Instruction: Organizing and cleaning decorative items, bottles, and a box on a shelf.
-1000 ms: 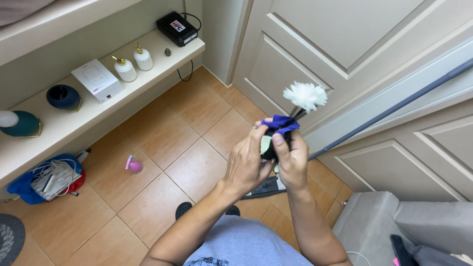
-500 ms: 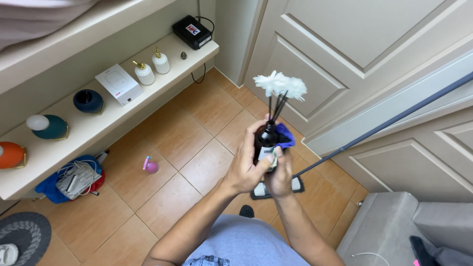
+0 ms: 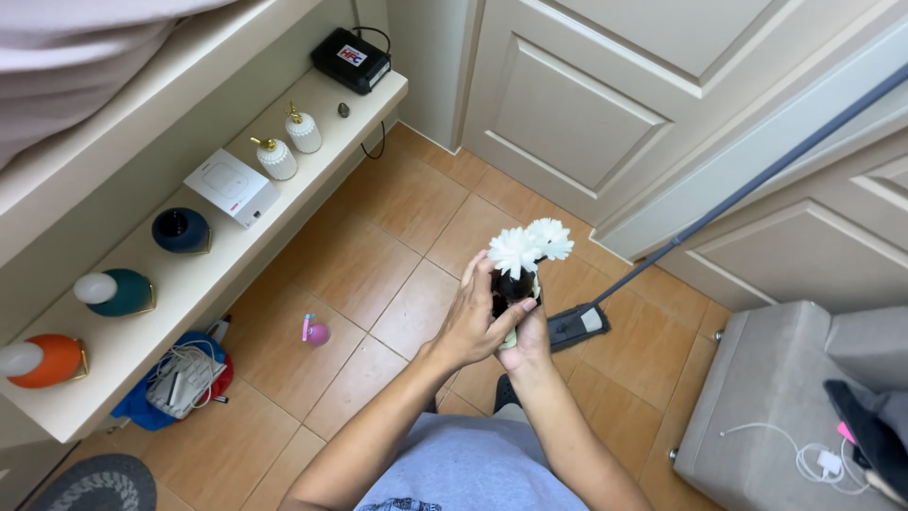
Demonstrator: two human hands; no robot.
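Since the earlier frames the dark bottle [image 3: 514,287] with its white flower-shaped sticks [image 3: 529,246] has stood up straighter between both hands, and the purple cloth seen then no longer shows. At the middle of the frame the left hand [image 3: 476,322] wraps the bottle from the left with fingers curled around it and the thumb laid across its front, while the right hand [image 3: 528,339] cups it from below and behind; most of that hand is hidden by the left one, so how its fingers lie cannot be told. Only a narrow dark strip of the bottle shows between the fingers. Just right of the hands, a flat mop head [image 3: 579,325] rests on the orange floor tiles [image 3: 378,255], its long handle [image 3: 757,180] running to the upper right edge, where it is cut off. Along the left, a pale shelf [image 3: 142,331] carries two white pump bottles [image 3: 289,145], a white box [image 3: 231,185] and round coloured lamps [image 3: 115,292]. A grey seat [image 3: 776,397] at lower right is cut off by the frame.
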